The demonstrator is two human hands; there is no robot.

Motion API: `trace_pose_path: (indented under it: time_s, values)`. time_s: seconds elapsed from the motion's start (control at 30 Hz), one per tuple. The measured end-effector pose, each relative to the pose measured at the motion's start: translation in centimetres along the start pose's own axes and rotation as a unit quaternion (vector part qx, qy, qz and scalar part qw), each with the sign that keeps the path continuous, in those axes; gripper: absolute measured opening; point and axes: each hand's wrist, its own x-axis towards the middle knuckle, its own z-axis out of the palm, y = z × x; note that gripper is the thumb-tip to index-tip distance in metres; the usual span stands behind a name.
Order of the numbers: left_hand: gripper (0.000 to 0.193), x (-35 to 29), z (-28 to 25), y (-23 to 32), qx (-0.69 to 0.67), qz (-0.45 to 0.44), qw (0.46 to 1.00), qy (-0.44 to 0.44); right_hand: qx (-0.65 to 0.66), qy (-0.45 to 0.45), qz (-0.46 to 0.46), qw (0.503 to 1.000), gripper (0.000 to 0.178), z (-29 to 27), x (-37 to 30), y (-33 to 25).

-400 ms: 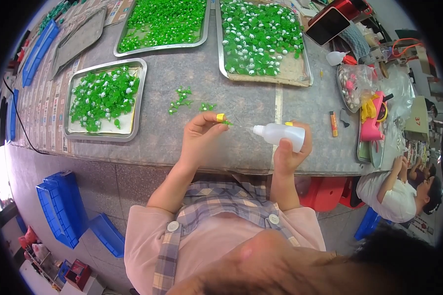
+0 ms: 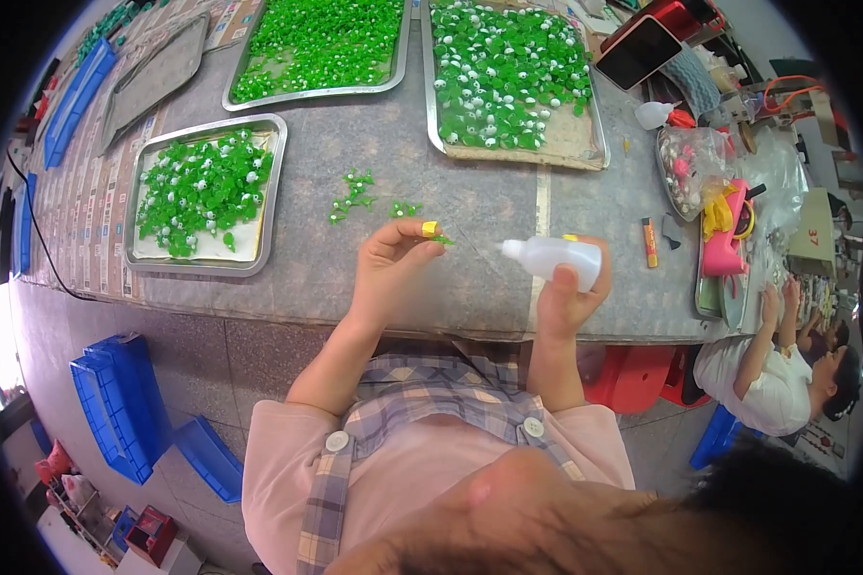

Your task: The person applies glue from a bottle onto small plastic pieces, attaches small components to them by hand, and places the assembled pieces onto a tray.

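Between thumb and forefinger, my left hand (image 2: 398, 264) pinches a small green plastic piece (image 2: 443, 240); yellow tape wraps a fingertip. My right hand (image 2: 577, 292) is closed round a white squeeze bottle (image 2: 551, 257), tilted on its side with its nozzle pointing left toward the green piece, a gap apart from it. Just beyond my left hand, a few loose green pieces with white dots (image 2: 353, 195) lie on the grey table covering. A smaller cluster of green pieces (image 2: 405, 208) sits to their right.
A metal tray (image 2: 276, 182) of green and white pieces stands left; two larger trays, a left one (image 2: 401, 67) and a right one (image 2: 599, 144), stand farther back. At right are an orange tube (image 2: 650, 242), a pink tape dispenser (image 2: 725, 235) and plastic bags. A person (image 2: 767, 383) sits at far right.
My right hand has drawn the bottle slightly right, away from the green piece. My left hand has stayed in place. The person at far right has moved their hands.
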Motion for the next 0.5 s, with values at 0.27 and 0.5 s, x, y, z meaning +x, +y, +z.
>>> trace_pose_path:
  time_s: [0.27,0.5]
  values:
    - [0.011,0.7,-1.4,0.3,-0.013,-0.016,0.999,0.034,-0.113,0.026,0.100,0.988,0.029,-4.7,4.7,1.3]
    - [0.011,1.1,-1.5,0.8,-0.059,0.004,0.996,0.060,-0.102,0.005,0.158,0.982,0.037,-8.0,5.1,4.6]
